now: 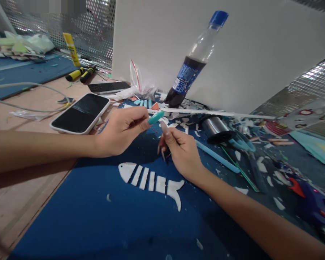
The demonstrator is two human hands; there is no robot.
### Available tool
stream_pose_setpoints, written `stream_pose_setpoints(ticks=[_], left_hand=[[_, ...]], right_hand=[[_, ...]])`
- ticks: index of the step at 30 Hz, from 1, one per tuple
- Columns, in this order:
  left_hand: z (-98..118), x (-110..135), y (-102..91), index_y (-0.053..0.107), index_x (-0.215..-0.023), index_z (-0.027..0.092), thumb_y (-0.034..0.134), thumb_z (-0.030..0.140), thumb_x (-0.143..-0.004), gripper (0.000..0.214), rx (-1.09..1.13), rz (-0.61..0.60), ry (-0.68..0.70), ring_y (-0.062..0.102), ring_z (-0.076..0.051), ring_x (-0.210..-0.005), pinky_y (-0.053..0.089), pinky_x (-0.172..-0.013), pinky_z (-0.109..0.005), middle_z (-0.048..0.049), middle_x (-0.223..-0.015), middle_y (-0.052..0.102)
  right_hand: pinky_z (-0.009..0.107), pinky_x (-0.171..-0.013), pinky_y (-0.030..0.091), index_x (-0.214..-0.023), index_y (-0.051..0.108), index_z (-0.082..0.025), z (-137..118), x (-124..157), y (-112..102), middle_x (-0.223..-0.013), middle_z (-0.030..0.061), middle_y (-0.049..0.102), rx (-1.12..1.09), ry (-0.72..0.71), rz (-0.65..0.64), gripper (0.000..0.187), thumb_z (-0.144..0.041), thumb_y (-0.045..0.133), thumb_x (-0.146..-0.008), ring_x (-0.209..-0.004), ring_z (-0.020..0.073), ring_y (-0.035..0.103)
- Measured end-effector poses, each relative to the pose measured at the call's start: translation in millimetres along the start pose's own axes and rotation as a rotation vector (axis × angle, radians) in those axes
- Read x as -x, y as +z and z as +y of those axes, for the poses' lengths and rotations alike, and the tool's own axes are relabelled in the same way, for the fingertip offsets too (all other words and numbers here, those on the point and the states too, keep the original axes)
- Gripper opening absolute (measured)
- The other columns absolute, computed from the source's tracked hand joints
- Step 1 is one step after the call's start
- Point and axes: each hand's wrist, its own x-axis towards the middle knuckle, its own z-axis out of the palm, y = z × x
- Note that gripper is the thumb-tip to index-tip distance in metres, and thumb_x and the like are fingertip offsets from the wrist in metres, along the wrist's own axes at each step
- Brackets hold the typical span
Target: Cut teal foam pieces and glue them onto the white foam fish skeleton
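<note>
My left hand [121, 130] is closed, the thumb pressed against the curled index finger. A long teal nail [156, 117] sticks out at its thumb tip. Just to its right, my right hand [182, 151] is also closed, its thumb with a long pale nail pointing up to the left. Whatever either hand pinches is hidden or too small to make out. Below them, a white fish cut into pieces [160, 184] lies on the blue mat [97, 216], with a rounded head, several narrow body strips and a forked tail, small gaps between them.
A tilted cola bottle [188, 74] stands behind, before a white board [157, 39]. White scraps, a wire spool [216, 128] and a blue glue gun [311, 202] crowd the right. Phones [81, 112], yellow-black cutters [75, 74] and a glue stick [72, 50] are at left.
</note>
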Motion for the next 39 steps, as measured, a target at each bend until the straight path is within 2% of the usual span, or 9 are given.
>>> stream_pose_setpoints(ticks=[6,10,12,15,18,22,29,33,39], left_hand=[[-1.1,2.6,-2.0,0.042,-0.061,0.018,0.045,0.025,-0.088,0.028,-0.153,0.042,0.128,0.037,-0.008,-0.051,0.032,-0.049,-0.022,0.0035,-0.055,0.041],[-1.2,3.0,-0.8,0.042,-0.062,0.018,0.043,0.020,-0.087,0.026,-0.179,0.002,0.201,0.040,-0.008,-0.053,0.035,-0.052,-0.022,0.0026,-0.058,0.044],[-1.5,2.2,0.1,0.041,-0.062,0.018,0.043,0.019,-0.087,0.026,-0.187,-0.023,0.238,0.040,-0.008,-0.054,0.035,-0.052,-0.021,0.0027,-0.059,0.044],[-2.0,1.4,1.3,0.041,-0.063,0.017,0.044,0.018,-0.087,0.025,-0.207,-0.037,0.245,0.040,-0.008,-0.054,0.034,-0.051,-0.021,0.0030,-0.059,0.044],[-2.8,1.4,2.1,0.041,-0.064,0.017,0.043,0.018,-0.088,0.025,-0.238,-0.041,0.232,0.039,-0.007,-0.053,0.033,-0.051,-0.020,0.0035,-0.059,0.043],[-4.8,1.7,2.8,0.039,-0.067,0.018,0.038,0.021,-0.090,0.024,-0.347,-0.049,0.188,0.038,-0.008,-0.050,0.032,-0.049,-0.021,0.0038,-0.057,0.042],[-8.7,0.4,3.6,0.054,-0.073,0.015,0.037,0.027,-0.089,0.026,-0.817,-0.302,0.261,0.051,-0.018,-0.072,0.039,-0.064,-0.030,-0.0053,-0.068,0.058],[-9.3,-2.4,5.9,0.059,-0.077,0.014,0.039,0.033,-0.088,0.029,-0.926,-0.433,0.250,0.052,-0.023,-0.076,0.039,-0.066,-0.033,-0.0083,-0.070,0.061],[-4.5,-8.0,6.2,0.061,-0.081,0.013,0.045,0.015,-0.082,0.016,-0.906,-0.648,0.317,0.052,-0.021,-0.070,0.036,-0.063,-0.032,-0.0084,-0.070,0.062]], right_hand=[[0.026,-0.052,0.036,-0.055,0.047,-0.019,5.1,-2.2,1.3,-0.046,-0.0028,0.045,-0.024,0.073,-0.127,0.048,-0.047,0.034,-0.091,-0.045,0.0093,0.043],[0.026,-0.059,0.041,-0.070,0.055,-0.019,1.5,-2.0,0.9,-0.061,0.0000,0.055,-0.258,0.060,-0.121,0.047,-0.054,0.030,-0.090,-0.058,0.0112,0.052],[0.026,-0.062,0.043,-0.069,0.055,-0.019,-0.4,-2.4,0.3,-0.066,0.0011,0.057,-0.366,0.019,-0.164,0.048,-0.056,0.031,-0.088,-0.064,0.0115,0.055],[0.024,-0.050,0.042,-0.063,0.052,-0.018,-1.2,-3.4,-0.5,-0.057,-0.0017,0.054,-0.492,0.044,-0.226,0.042,-0.052,0.043,-0.085,-0.050,0.0085,0.051],[0.021,-0.038,0.035,-0.062,0.051,-0.018,0.1,-3.9,-0.6,-0.050,-0.0049,0.050,-0.568,0.081,-0.195,0.032,-0.042,0.055,-0.083,-0.037,0.0054,0.043],[0.021,-0.042,0.038,-0.063,0.054,-0.018,4.8,-4.7,0.5,-0.054,-0.0031,0.054,-0.559,0.085,-0.098,0.027,-0.037,0.058,-0.081,-0.044,0.0068,0.048],[0.024,-0.051,0.040,-0.062,0.053,-0.019,15.0,-10.5,0.4,-0.057,-0.0023,0.051,-0.542,0.148,0.245,0.026,-0.035,0.056,-0.083,-0.050,0.0078,0.046],[0.025,-0.054,0.041,-0.061,0.051,-0.020,13.7,-12.1,-0.3,-0.057,-0.0014,0.050,-0.554,0.164,0.277,0.025,-0.032,0.053,-0.083,-0.051,0.0089,0.044],[0.026,-0.061,0.045,-0.061,0.054,-0.020,16.0,-16.6,-2.7,-0.059,-0.0015,0.053,-0.696,0.248,0.277,0.020,-0.028,0.055,-0.079,-0.055,0.0098,0.050]])
